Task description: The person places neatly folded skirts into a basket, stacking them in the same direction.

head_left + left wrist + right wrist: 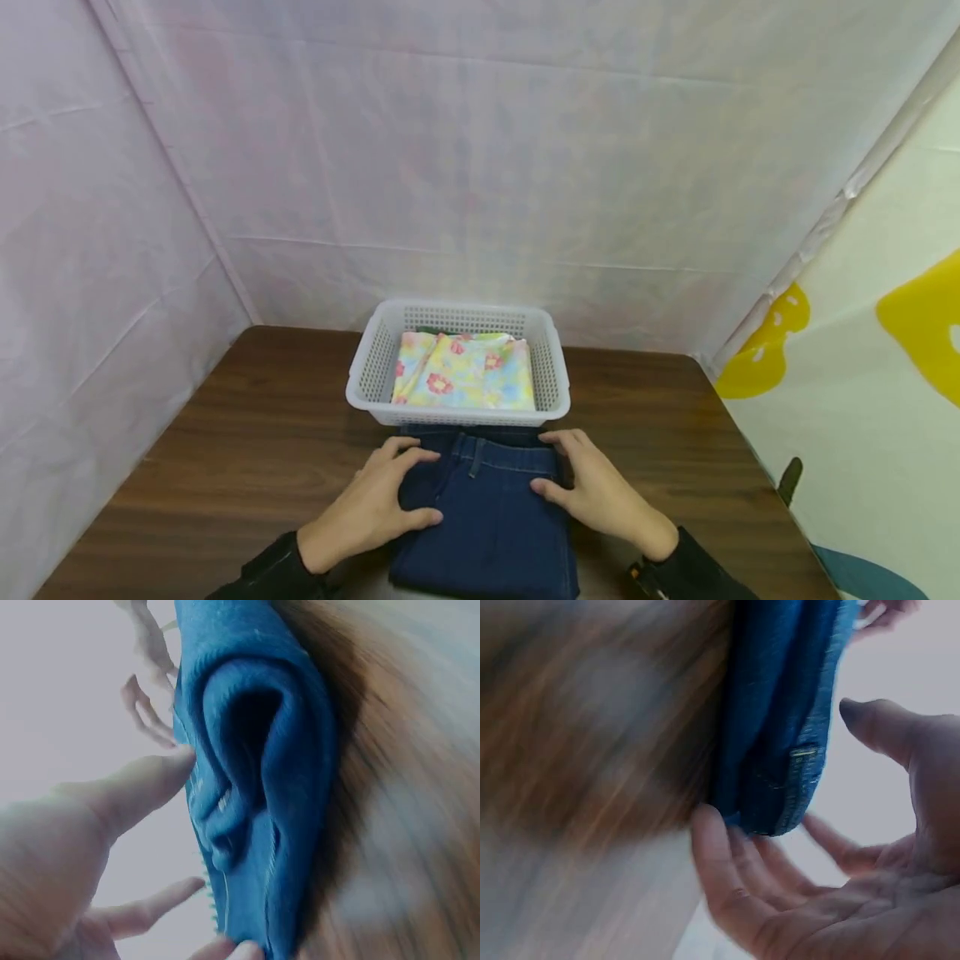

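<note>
A pair of dark blue jeans (491, 517) lies folded into a thick bundle on the table, waistband toward the basket. At its left side is my left hand (375, 500), fingers spread; in the left wrist view the thumb tip touches the denim (300, 750) and other fingertips are at the bundle's far end. The right hand (603, 492) is at the right side, near the waistband. In the right wrist view its fingertips (709, 825) meet the end of the folded denim (780, 720), while the thumb stands apart from the cloth.
A white plastic basket (360, 387) stands just beyond the jeans, holding a folded floral cloth (472, 375). The brown wooden table (247, 442) extends to both sides. White sheeting (480, 167) hangs behind and at the left; a pale panel with yellow shapes (757, 350) is at the right.
</note>
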Available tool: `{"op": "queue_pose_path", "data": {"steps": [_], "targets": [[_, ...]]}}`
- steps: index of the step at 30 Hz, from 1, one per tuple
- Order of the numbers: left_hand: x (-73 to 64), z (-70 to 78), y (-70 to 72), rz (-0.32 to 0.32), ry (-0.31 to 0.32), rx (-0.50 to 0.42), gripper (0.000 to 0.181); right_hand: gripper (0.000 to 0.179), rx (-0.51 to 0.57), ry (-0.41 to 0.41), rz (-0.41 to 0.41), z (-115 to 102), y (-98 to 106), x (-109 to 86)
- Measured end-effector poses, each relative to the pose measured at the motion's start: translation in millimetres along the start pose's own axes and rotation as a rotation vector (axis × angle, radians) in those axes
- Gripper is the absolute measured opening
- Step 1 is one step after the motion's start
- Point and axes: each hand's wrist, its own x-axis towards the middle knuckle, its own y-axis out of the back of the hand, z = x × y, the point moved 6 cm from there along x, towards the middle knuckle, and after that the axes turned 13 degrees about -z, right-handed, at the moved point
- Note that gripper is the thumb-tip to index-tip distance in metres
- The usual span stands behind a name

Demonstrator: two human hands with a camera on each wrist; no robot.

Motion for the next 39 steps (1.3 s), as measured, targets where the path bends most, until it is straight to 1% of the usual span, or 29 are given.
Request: {"op": "queue_pose_path", "data": {"steps": [1,3,5,7,8,10,12,14,15,18,22,25,27,30,32,35,39], "targets": [[-3.1,-4.0,3.5,0.032,0.039,-0.003,0.078,0.071,0.036,-0.038,0.003,2.0,1.3,-2.3],[-9.4,-11.5,8.8,0.073,0.112,-0.011,0.087,0.081,0.180,-0.119,-0.026,6.5,1.5,-7.4],[-14.8,-18.0,11.6,0.079,0.178,-0.039,0.096,0.085,0.376,-0.198,-0.070,10.3,-0.4,-13.2],[-18.3,-22.8,12.3,0.065,0.224,-0.075,0.104,0.088,0.564,-0.268,-0.116,12.6,-3.5,-19.8],[-19.3,-24.5,11.8,0.052,0.240,-0.102,0.107,0.088,0.663,-0.300,-0.140,13.1,-5.7,-23.0],[-20.1,-26.7,9.7,0.023,0.257,-0.179,0.110,0.089,0.795,-0.344,-0.179,13.2,-9.2,-28.1],[-19.1,-27.1,7.0,0.000,0.266,-0.234,0.113,0.089,0.882,-0.372,-0.218,12.5,-12.9,-31.2],[-17.4,-26.4,5.1,-0.010,0.265,-0.276,0.113,0.089,0.943,-0.394,-0.253,12.1,-16.3,-32.3],[-16.4,-25.8,4.4,-0.015,0.265,-0.289,0.114,0.089,0.962,-0.398,-0.267,11.7,-17.5,-32.1],[-13.8,-23.9,3.7,-0.020,0.270,-0.285,0.116,0.088,0.994,-0.393,-0.294,9.8,-20.0,-30.5],[-12.2,-23.1,1.8,-0.039,0.272,-0.296,0.118,0.087,1.027,-0.365,-0.294,8.8,-21.6,-27.7],[-10.4,-22.6,-0.1,-0.058,0.270,-0.328,0.119,0.086,1.028,-0.356,-0.288,10.6,-22.2,-24.8],[-8.6,-21.4,-2.8,-0.080,0.270,-0.369,0.119,0.083,1.021,-0.355,-0.292,11.7,-23.5,-21.7],[-3.6,-17.3,-10.5,-0.114,0.260,-0.436,0.120,0.075,1.013,-0.354,-0.302,13.1,-26.8,-16.4],[0.8,-13.6,-16.3,-0.125,0.247,-0.468,0.120,0.070,1.018,-0.348,-0.312,13.5,-29.3,-12.7],[7.1,-10.1,-22.3,-0.127,0.238,-0.473,0.119,0.062,1.022,-0.333,-0.331,13.5,-31.5,-8.1],[12.4,-8.3,-24.7,-0.147,0.241,-0.464,0.113,0.053,1.034,-0.307,-0.337,14.4,-33.4,-3.0]]}}
